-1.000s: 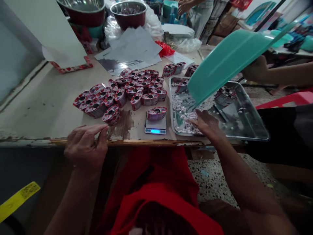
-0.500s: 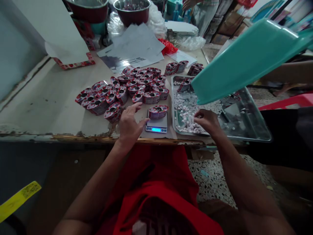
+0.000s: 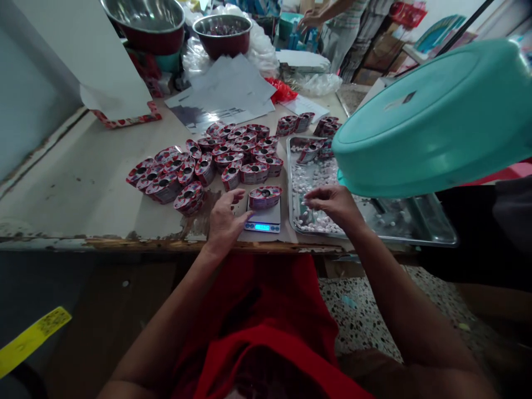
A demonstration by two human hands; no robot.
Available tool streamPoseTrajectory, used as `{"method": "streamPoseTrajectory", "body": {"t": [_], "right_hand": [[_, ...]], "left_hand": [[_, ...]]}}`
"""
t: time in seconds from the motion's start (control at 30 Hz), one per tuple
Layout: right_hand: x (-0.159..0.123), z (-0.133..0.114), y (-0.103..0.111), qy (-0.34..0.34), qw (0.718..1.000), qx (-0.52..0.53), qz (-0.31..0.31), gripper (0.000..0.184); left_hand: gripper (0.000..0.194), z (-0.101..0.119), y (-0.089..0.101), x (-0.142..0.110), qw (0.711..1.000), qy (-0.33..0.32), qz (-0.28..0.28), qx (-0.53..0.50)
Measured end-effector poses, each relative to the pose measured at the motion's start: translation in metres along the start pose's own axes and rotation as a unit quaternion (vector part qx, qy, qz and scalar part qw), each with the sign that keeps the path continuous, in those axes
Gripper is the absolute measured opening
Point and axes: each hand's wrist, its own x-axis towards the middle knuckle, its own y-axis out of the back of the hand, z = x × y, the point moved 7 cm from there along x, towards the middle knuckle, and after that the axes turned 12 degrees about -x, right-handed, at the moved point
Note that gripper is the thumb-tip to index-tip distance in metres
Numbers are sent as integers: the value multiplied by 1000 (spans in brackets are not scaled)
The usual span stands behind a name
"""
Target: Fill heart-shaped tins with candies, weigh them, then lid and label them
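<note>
A small red patterned container [image 3: 266,197] sits on a little digital scale [image 3: 263,218] near the table's front edge. My left hand [image 3: 223,219] rests beside the scale, fingers spread, tips close to the container. My right hand [image 3: 332,204] hovers over the near left corner of a metal tray [image 3: 411,228] strewn with small white pieces [image 3: 312,185]; its fingers are pinched together, and what they hold is too small to make out. Several more red containers [image 3: 208,158] are clustered on the table behind the scale.
A teal plastic basin [image 3: 432,119] is held tilted over the tray by another person at the right. Papers [image 3: 228,88], two metal bowls [image 3: 222,30] and plastic bags lie at the back. A white board [image 3: 89,50] leans at left. A person stands far behind.
The teal basin has swung up and turned over above the tray. My right hand lifted from the white pieces toward the scale. My left hand came from the table edge to the scale.
</note>
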Motion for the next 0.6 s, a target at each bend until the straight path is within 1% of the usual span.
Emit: {"method": "streamPoseTrajectory", "body": {"t": [0.07,0.13,0.2,0.23,0.3,0.37,0.4,0.43,0.47,0.5,0.53,0.57,0.6], "right_hand": [[10,-34,-11,36,995,89,-28,28],[21,-68,-24,86,990,98,-55,25],[30,-93,-40,128,986,76,-76,18],[35,-100,-48,138,984,70,-87,15],[43,-104,-64,131,983,80,-105,13],[50,-101,-74,103,981,110,-119,19],[52,-100,-75,87,981,129,-117,23],[52,-99,-72,72,981,147,-108,27],[50,-98,-65,56,981,161,-90,31],[45,-96,-53,40,983,168,-62,33],[38,-90,-39,26,985,167,-34,33],[30,-81,-23,14,989,150,-4,30],[23,-67,-6,15,993,114,29,26]], "left_hand": [[56,2,-1,1,1000,4,-1,-1],[56,4,-1,4,1000,5,0,3],[55,6,-2,8,1000,4,-2,9],[55,5,-3,11,1000,2,-5,11],[59,4,-10,18,1000,-8,-15,11],[67,3,-23,26,999,-18,-25,9],[69,4,-31,30,999,-21,-30,6],[66,6,-39,32,999,-22,-40,1],[58,11,-45,33,998,-24,-53,-6],[49,17,-48,33,997,-27,-67,-14],[41,24,-46,31,996,-32,-78,-23],[35,32,-38,28,995,-42,-81,-29],[33,39,-22,26,995,-55,-72,-30]]}}
